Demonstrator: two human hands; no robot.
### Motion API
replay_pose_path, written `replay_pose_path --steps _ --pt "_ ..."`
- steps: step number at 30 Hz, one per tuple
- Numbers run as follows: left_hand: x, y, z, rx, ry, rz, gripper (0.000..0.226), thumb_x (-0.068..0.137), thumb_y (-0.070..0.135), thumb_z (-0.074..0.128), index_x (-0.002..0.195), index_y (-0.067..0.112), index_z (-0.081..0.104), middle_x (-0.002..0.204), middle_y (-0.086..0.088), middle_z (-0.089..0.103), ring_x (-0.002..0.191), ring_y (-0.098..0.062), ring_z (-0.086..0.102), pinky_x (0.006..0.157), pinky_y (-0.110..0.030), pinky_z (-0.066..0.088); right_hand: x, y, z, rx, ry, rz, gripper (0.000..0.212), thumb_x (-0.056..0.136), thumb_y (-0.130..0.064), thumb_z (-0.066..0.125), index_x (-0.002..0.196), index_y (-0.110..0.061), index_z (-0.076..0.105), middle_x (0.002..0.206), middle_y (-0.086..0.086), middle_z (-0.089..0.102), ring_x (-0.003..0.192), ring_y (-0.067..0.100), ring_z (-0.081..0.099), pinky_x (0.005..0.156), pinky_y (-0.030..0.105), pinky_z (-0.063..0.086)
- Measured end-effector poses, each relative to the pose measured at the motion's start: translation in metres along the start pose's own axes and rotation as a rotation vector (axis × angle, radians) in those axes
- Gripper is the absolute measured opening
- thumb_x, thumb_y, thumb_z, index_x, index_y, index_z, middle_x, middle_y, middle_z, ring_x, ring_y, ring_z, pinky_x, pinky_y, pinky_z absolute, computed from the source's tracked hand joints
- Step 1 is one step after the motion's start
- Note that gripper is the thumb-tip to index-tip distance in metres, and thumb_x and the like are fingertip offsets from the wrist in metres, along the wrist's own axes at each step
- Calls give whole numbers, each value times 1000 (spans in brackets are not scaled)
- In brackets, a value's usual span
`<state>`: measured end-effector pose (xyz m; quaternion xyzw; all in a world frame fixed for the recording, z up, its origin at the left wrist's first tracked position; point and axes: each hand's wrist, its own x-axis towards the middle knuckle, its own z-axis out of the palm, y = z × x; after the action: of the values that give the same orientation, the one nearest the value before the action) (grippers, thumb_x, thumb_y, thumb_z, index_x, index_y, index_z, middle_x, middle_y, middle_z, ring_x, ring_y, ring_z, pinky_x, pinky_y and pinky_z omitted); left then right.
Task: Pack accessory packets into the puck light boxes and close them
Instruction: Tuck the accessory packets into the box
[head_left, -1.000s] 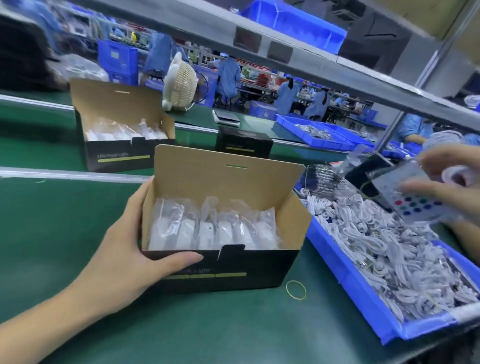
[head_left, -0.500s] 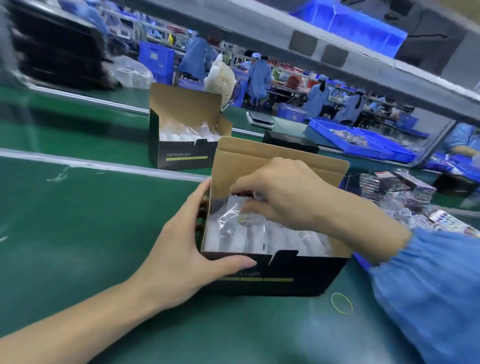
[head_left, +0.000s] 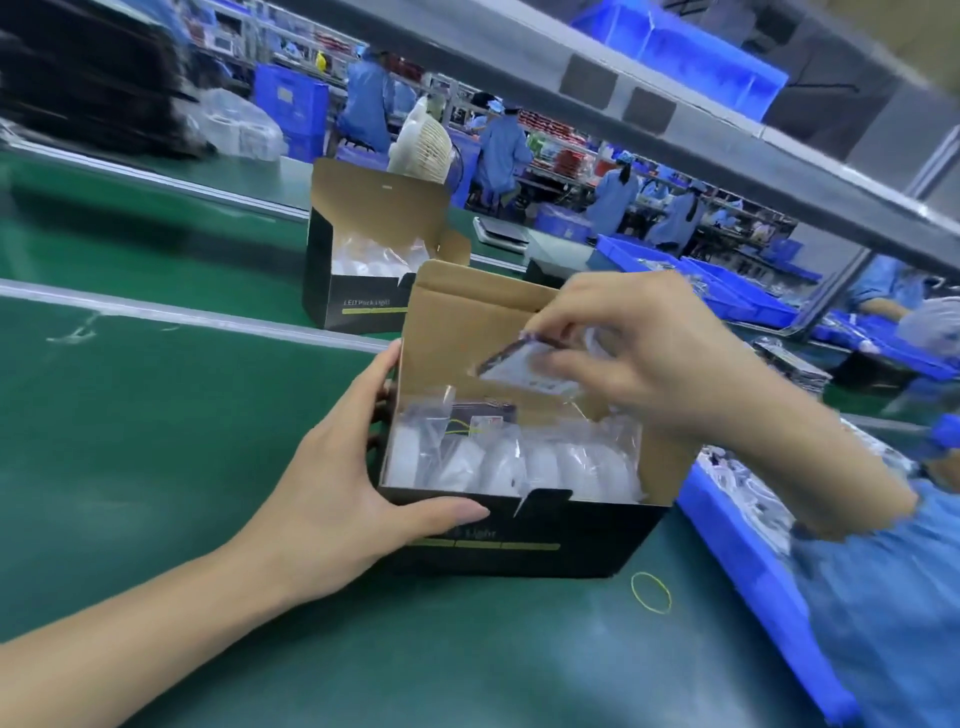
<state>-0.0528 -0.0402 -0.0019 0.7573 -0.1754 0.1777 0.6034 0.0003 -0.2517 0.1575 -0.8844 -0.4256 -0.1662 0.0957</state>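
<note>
Pinching a flat packet (head_left: 524, 366) over the open box (head_left: 519, 535) at frame centre, the right hand (head_left: 644, 353) has not yet released it while the left hand (head_left: 337, 493) grips the box's left corner; one packet (head_left: 480, 415) already lies inside, the lid stands up, and a second open box (head_left: 358, 301) waits at upper centre.

The near puck light box (head_left: 524, 540) is black outside with a yellow-green stripe and pale lettering, plain brown cardboard inside. Its bagged puck lights (head_left: 519, 462) are white in clear plastic. The table (head_left: 156, 441) is dark green. The rubber band (head_left: 651, 592) is yellow; the bin (head_left: 748, 571) and sleeve (head_left: 893, 597) are blue.
</note>
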Motion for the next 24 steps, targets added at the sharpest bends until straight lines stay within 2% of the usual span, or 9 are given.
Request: replay_pose_path --steps 1,3,7,11,13,15,18,21,24 --pt "-1 0 1 7 9 0 123 49 63 89 154 48 26 135 36 56 124 9 55 93 -2 41 -6 6 -7 -103 25 30 10 79 -32 74 89 -30 72 75 -14 61 73 12 56 65 30 46" --pt "0 -1 3 11 17 -2 122 50 63 88 153 50 26 134 37 55 122 10 56 92 -2 41 -11 10 0 -324 -107 144 18 80 -33 74 98 -38 72 75 -16 58 85 22 59 64 30 41" --pt "-3 1 5 1 12 -18 120 50 59 89 152 52 28 133 35 57 121 7 58 94 -6 44 -4 8 40 -384 -407 194 29 87 -22 58 108 -38 68 88 -9 58 97 23 56 68 28 36" --pt "-2 2 4 16 -4 -11 119 52 60 88 153 52 25 138 33 55 126 3 56 101 -20 46 -6 16 9 -380 -287 187 18 84 -38 70 102 -40 68 81 -18 58 84 13 47 63 28 33" --pt "-3 0 4 30 5 -20 121 53 60 87 155 48 23 143 32 51 130 3 53 106 -27 45 -5 8 12 -335 -219 117 11 87 -40 67 98 -38 69 79 -17 61 83 16 53 65 30 39" --pt "-3 1 4 38 -6 -18 122 54 61 86 156 46 22 145 31 49 131 3 52 109 -30 44 0 -5 25 -196 -213 37 13 91 -38 64 100 -33 71 88 -12 69 83 17 57 70 34 47" --pt "-3 1 4 44 -8 -25 124 54 63 86 157 46 20 146 29 50 133 -1 51 112 -36 44 16 -17 45 -246 -280 -68 16 93 -33 59 106 -33 69 97 -9 66 88 19 56 66 31 41" --pt "-3 1 1 47 -13 -31 124 53 64 86 157 46 21 145 31 50 133 1 52 113 -35 44 28 -30 63 -453 -370 -126 21 94 -21 49 105 -28 65 105 0 62 95 30 59 63 32 34" --pt "-3 -1 0 54 -19 -15 122 53 63 86 155 48 22 142 33 51 129 3 53 109 -30 45 20 -29 50 -396 -329 -83 18 96 -22 47 104 -24 63 106 -5 60 99 25 57 72 35 45"
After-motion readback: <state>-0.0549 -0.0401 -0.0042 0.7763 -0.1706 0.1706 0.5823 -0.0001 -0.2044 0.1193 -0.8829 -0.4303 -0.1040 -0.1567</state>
